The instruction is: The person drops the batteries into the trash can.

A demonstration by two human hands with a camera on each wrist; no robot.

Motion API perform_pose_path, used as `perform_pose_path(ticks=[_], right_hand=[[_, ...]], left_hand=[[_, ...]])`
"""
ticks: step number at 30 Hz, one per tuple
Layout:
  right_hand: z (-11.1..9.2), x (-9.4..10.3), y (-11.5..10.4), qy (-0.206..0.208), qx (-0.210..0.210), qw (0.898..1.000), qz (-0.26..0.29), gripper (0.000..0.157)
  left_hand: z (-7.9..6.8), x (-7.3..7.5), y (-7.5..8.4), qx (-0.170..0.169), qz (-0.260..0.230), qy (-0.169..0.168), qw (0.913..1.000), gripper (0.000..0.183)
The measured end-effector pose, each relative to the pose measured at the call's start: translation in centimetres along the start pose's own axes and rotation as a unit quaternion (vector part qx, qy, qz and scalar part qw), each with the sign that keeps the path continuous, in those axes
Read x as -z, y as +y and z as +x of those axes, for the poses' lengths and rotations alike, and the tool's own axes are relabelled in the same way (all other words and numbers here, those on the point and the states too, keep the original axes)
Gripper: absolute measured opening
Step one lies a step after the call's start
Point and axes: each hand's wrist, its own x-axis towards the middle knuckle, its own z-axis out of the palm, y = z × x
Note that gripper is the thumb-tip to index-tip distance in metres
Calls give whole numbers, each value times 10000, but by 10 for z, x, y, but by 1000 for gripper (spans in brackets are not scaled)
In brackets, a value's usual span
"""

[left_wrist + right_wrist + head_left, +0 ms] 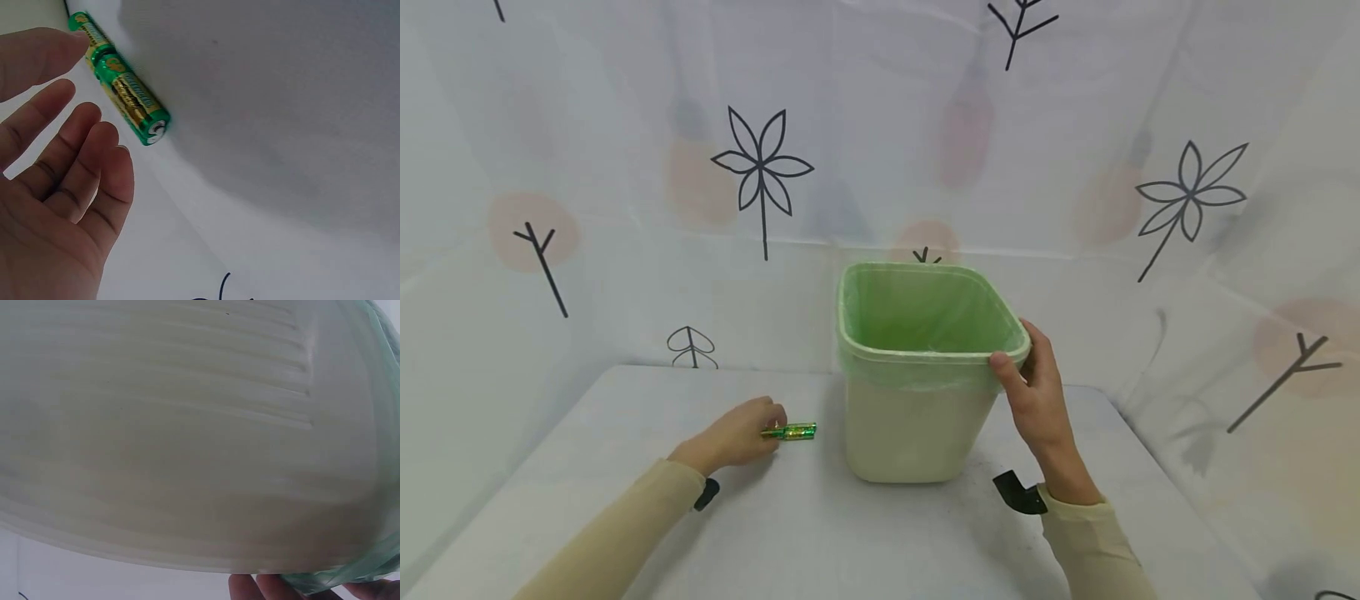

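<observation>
A light green trash bin (917,425) stands on the table, lined with a clear green bag (925,377) folded over its rim. My right hand (1036,392) grips the bin's right rim, thumb at the front corner. Only some of its fingertips (244,587) show in the right wrist view, beside the bin's ribbed wall (187,456). Green and gold batteries (131,94) lie end to end on the table left of the bin. Over their left end is my left hand (741,433), fingers loosely bent. In the left wrist view a gap separates its thumb (44,59) from its fingers.
The white-covered table (820,550) runs back to a patterned cloth (880,192) with black plant drawings. That cloth also rises along both sides. Dark bands (1018,493) sit at both wrists.
</observation>
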Motion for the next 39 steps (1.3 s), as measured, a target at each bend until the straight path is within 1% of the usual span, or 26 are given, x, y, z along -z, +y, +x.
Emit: perform_pose_path(ticks=[3,9,16,22,27,33,39], right_hand=[[0,0,0,-7,-3,10000,-32,56],[1,-1,-1,0,-4,10000,-61,56],[1,-2,-2,21,-30,10000,-64,56],[1,-3,-1,30,-81,9999,-146,56],[2,-4,-1,25,-107,9998,-162,57],[3,-5,-1,32,-55,9999,-149,57],[3,-6,-1,47,-41,9998,-166,56]], left_hand=[[1,-2,-4,27,59,-3,10000,22],[1,-3,-8,-40,109,6,9999,23],[3,-4,-12,147,34,-110,9998,22],[4,-5,-14,143,80,-158,9997,21],[4,-4,-15,120,-64,-232,9996,20],[5,-4,-19,2,-421,-387,9984,18],[7,-6,-23,-89,-562,-404,9976,17]])
